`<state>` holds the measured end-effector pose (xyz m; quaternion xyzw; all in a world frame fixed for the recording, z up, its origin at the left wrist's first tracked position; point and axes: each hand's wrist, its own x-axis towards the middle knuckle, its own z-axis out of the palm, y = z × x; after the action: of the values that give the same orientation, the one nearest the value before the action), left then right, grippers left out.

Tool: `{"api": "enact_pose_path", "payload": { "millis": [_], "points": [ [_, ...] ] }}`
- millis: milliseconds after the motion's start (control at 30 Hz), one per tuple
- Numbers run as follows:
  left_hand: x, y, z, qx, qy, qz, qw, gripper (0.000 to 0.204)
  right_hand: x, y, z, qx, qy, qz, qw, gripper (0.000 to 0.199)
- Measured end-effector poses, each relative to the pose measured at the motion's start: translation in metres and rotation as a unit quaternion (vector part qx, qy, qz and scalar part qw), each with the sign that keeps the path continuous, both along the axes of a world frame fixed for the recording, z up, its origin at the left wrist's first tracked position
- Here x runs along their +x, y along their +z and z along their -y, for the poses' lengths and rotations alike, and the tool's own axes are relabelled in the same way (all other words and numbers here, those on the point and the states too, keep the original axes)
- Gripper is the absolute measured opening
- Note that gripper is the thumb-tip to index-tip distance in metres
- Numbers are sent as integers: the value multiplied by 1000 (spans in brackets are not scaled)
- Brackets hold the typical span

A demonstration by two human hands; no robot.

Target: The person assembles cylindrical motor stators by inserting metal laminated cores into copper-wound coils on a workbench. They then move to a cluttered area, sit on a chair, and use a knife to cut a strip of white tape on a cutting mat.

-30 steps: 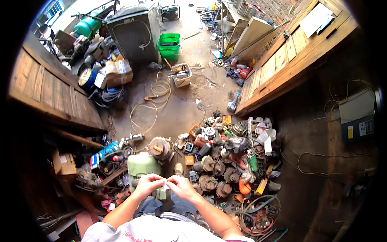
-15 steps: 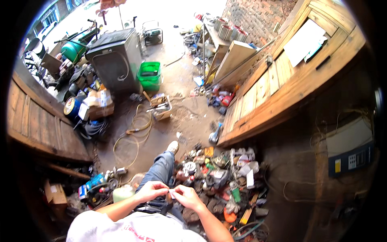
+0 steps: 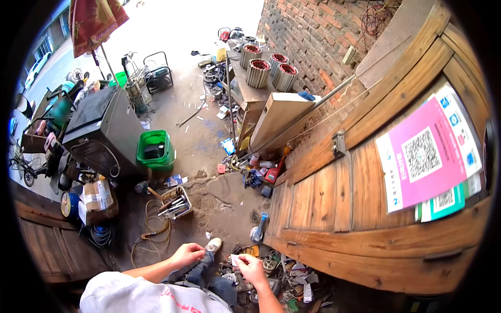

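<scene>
Right hand (image 3: pixel 252 267), bottom centre of frame: fingers pinching a small white slip (image 3: pixel 235 259) by its right end, held above the knees. Left hand (image 3: pixel 186 254) just left of it, fingers curled loosely together; can't tell if anything is inside. Hands apart, slip only in the right.

Under the hands: dark trousers, one shoe (image 3: pixel 213 244) out on the dirt floor (image 3: pixel 229 201), scrap parts pile (image 3: pixel 292 274) at lower right.

To handle the slip well, my read: bring the left hand over to take the free end, keep it taut and flat, clear of the greasy pile below.

Further up: tray of tools (image 3: pixel 175 203) and coiled wire (image 3: pixel 151 227) left of centre, green bin (image 3: pixel 155 150) beside a dark metal cabinet (image 3: pixel 102 133). Wooden door (image 3: pixel 365 177) fills the right, pink poster (image 3: pixel 425 154) on it. Upper centre: wound motor cores (image 3: pixel 269 70) on a stand against the brick wall (image 3: pixel 318 36).
</scene>
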<state>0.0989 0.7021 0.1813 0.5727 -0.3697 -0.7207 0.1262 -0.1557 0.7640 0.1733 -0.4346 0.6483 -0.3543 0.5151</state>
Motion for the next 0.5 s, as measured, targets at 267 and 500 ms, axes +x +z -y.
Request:
{"api": "enact_pose_path", "payload": {
  "millis": [267, 500],
  "points": [
    [-7, 51, 183, -121, -62, 68, 988, 21, -15, 38, 173, 13, -57, -19, 998, 17],
    [-23, 16, 339, -104, -73, 63, 990, 23, -61, -25, 355, -10, -70, -49, 996, 15]
  ]
}}
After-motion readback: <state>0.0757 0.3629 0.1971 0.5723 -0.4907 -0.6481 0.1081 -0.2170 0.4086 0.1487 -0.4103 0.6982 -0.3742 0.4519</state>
